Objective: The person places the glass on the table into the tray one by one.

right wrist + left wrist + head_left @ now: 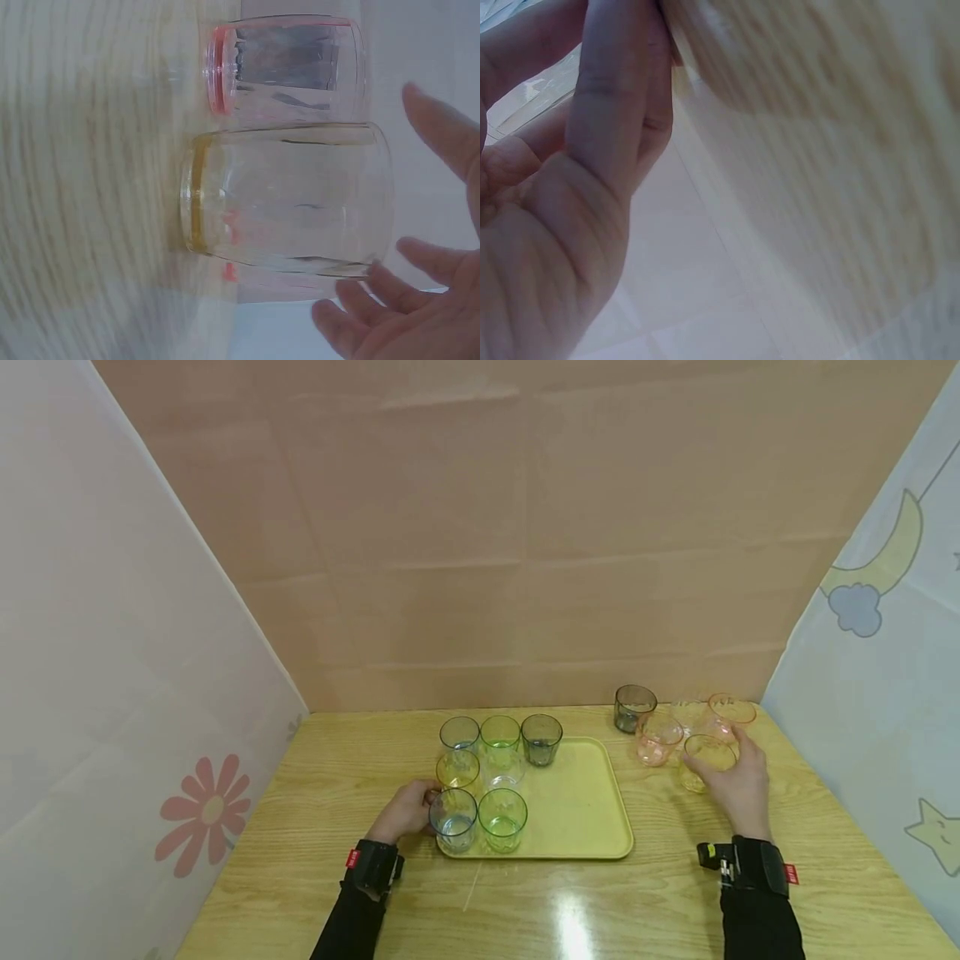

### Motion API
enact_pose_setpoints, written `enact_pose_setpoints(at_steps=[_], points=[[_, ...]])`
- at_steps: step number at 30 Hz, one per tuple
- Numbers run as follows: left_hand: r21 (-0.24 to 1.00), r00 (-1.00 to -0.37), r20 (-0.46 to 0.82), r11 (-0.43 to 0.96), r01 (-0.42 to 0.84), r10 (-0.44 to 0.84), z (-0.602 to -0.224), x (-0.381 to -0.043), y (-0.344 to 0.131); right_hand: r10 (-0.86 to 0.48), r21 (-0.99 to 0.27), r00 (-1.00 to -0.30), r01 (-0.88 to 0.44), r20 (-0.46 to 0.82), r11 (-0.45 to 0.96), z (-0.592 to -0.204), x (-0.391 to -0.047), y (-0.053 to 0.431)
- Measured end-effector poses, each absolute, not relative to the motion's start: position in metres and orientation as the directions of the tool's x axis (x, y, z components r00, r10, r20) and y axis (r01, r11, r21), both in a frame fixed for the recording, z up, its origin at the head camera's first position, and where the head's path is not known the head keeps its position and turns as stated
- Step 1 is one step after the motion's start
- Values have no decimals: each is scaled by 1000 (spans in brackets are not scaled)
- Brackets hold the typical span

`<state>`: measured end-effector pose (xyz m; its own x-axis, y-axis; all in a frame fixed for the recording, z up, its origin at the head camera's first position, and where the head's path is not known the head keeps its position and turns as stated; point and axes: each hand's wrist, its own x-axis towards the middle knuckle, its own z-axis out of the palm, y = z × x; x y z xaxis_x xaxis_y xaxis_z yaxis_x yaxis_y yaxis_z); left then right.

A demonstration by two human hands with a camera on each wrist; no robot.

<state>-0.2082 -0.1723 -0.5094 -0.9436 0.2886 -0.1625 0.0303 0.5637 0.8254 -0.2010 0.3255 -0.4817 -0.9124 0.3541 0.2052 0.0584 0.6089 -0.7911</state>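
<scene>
On the left part of a yellow tray (577,810) stand several tinted drinking glasses. My left hand (408,810) is at the tray's left edge, against the side of a blue glass (453,835) and near a yellow glass (447,770). In the left wrist view its fingers (607,97) overlap clear glass at the upper left; whether they grip is hidden. My right hand (738,785) reaches round another yellow glass (292,199), which stands upright on the table. The right wrist view shows its fingers spread near the rim without a closed grip.
A green glass (503,835) stands right of the blue one. Behind are another green glass (500,733) and a grey glass (542,747). Pink glasses (658,747) and a dark glass (633,717) stand at the table's back right. Paper-like walls border the table (337,760).
</scene>
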Motion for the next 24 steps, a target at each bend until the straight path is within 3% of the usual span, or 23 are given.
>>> enact_pose_setpoints(at_steps=[8, 17, 24], points=[[829, -942, -164, 559, 31, 295, -508, -208, -172, 309, -815, -947, 110, 88, 568, -494, -204, 330], [829, -943, -169, 558, 21, 287, -510, -209, -173, 345, -806, -938, 181, 31, 564, -501, -204, 331], [832, -942, -175, 555, 13, 285, -512, -211, -172, 398, -850, -917, 227, -22, 475, -504, -204, 331]])
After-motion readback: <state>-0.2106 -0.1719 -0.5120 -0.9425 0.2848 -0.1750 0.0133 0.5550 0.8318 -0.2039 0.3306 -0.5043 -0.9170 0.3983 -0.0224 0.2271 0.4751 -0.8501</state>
